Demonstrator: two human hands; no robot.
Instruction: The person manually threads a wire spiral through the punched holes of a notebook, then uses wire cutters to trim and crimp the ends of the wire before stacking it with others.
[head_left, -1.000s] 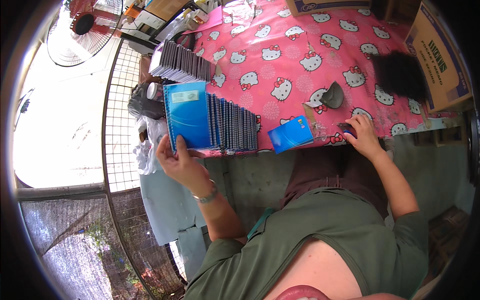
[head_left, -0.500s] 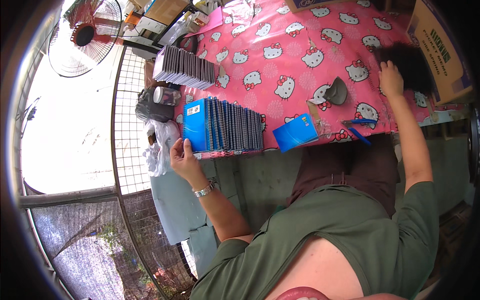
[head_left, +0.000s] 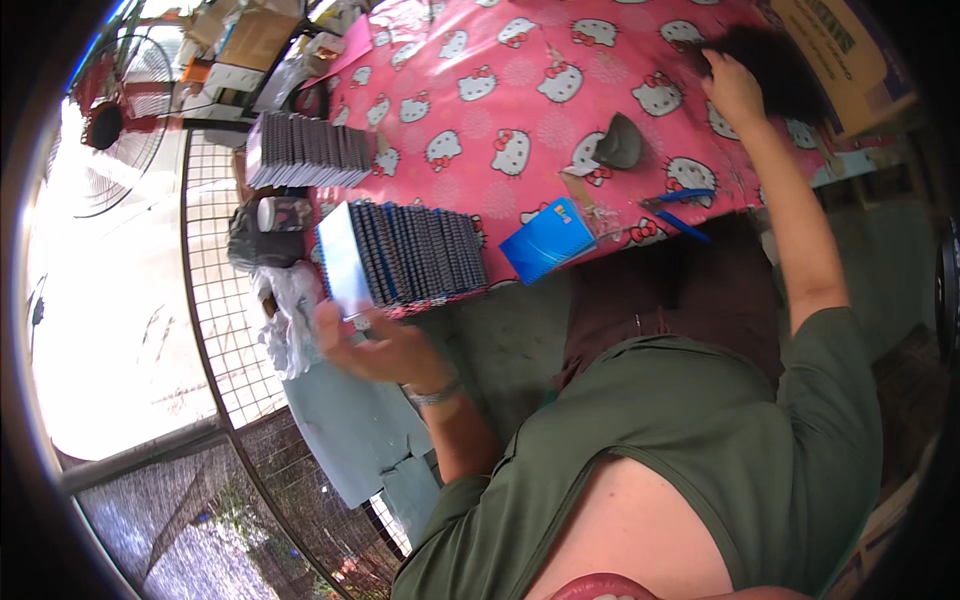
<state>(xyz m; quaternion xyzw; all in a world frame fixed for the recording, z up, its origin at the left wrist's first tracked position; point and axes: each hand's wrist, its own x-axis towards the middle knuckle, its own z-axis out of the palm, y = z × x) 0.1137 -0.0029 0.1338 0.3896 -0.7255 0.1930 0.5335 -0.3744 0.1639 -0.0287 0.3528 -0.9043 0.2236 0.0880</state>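
Note:
My left hand (head_left: 375,345) hangs just below the table's near edge with its palm up and fingers apart, holding nothing. Right above it a row of blue spiral notebooks (head_left: 405,255) stands on edge on the pink cat-patterned tablecloth (head_left: 500,90). My right hand (head_left: 735,85) is stretched far out to the right and rests on a black fuzzy pile (head_left: 775,55). Its fingertips are sunk in the pile, so its grip is hidden. A single blue notebook (head_left: 548,238) lies flat at the table's edge between my arms.
A second stack of notebooks (head_left: 300,150) sits at the table's left end. A dark grey lump (head_left: 620,140) and a blue pen-like tool (head_left: 685,195) lie mid-table. A cardboard box (head_left: 835,45) stands at the right. A wire mesh panel (head_left: 215,300) and a fan (head_left: 110,130) are on the left.
My right hand went from the table's near edge out to the black pile. My left hand let go of the front notebook and dropped below the row.

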